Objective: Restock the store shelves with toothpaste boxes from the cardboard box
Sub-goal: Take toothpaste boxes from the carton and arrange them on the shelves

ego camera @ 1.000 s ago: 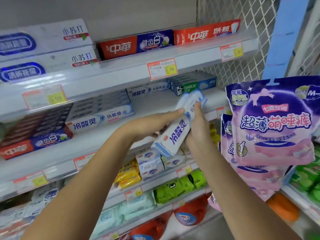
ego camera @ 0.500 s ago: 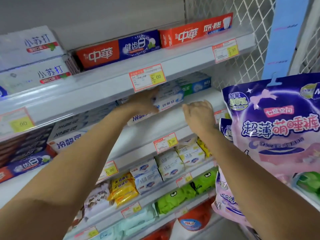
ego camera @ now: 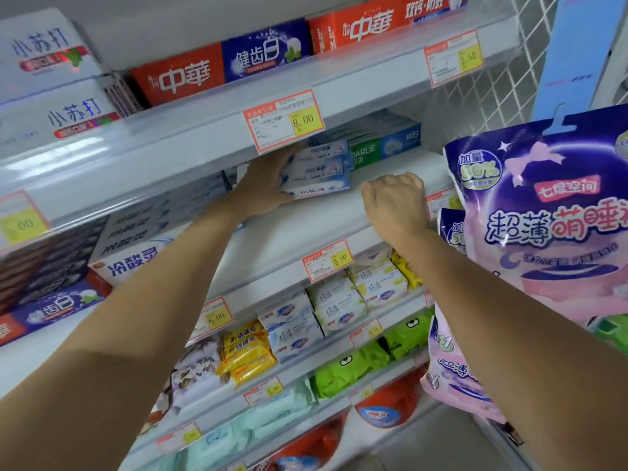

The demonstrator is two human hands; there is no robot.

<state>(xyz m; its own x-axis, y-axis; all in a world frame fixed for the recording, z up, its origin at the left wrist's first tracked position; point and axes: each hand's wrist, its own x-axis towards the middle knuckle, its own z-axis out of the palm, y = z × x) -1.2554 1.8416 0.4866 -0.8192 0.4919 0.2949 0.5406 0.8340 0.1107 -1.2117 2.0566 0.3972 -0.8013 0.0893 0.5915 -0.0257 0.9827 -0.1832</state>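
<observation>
Far left, on the top shelf (ego camera: 356, 76): white boxes (ego camera: 51, 52) stacked two high, then a row of red-and-blue boxes (ego camera: 221, 68) lying lengthwise along the front edge. One level down, at the left end of the middle shelf (ego camera: 306, 229): dark boxes (ego camera: 44, 263), and just beside them a tall pile of white-and-blue boxes (ego camera: 132, 246), long faces outward.

Reaching in under the top shelf, behind the red-framed price tag (ego camera: 283, 120): the left hand (ego camera: 263, 185), grasping the near end of a small stack of toothpaste boxes (ego camera: 317, 171), thumb at the lower front edge, fingers hidden on the far side. Stack held level over the back part of the middle shelf, its far end close against the green boxes (ego camera: 380, 146); impossible to tell whether resting on the shelf or just clear of it.

Lower down, between the two forearms: yellow packs (ego camera: 246, 351), white soap packs (ego camera: 295, 321), bright green packs (ego camera: 353, 368) on the shelves beneath.

Over the bare front of the middle shelf: the right hand (ego camera: 396, 202), back upward, clenched, with fingers curled under and nothing in them.

Far right, hanging in front of the shelving, just beside the right wrist: large purple-and-pink bags (ego camera: 550, 215).
</observation>
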